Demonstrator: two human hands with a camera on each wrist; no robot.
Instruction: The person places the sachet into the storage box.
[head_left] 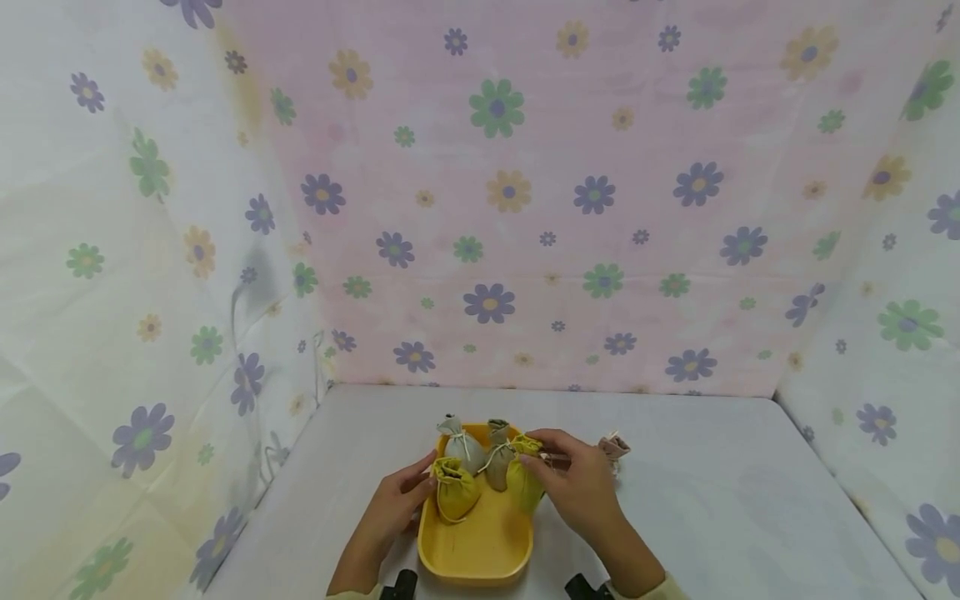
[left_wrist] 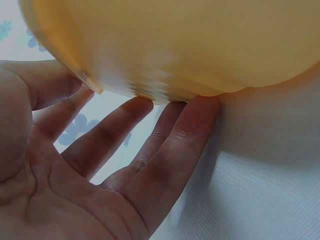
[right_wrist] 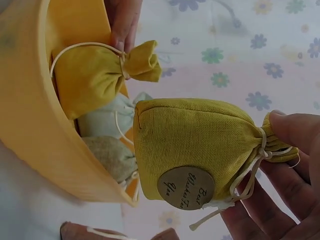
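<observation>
My right hand [head_left: 583, 479] pinches the gathered neck of a yellow-green drawstring pouch [right_wrist: 195, 145] above the right side of a yellow tray [head_left: 480, 554]. A round tag and a cream cord show on that pouch. With fairly straight fingers, my left hand [head_left: 393, 500] touches the tray's left side; the left wrist view shows its fingertips [left_wrist: 202, 107] against the outer wall. Inside the tray, a yellow pouch [head_left: 456, 493] lies near the left hand. Behind it are a pale grey pouch [head_left: 465, 450] and an olive-brown pouch [head_left: 498, 468].
A brownish-pink pouch [head_left: 614, 447] lies on the white table [head_left: 720, 500] just beyond my right hand, which partly hides it. Flower-patterned cloth walls [head_left: 555, 208] enclose the table at the back and both sides.
</observation>
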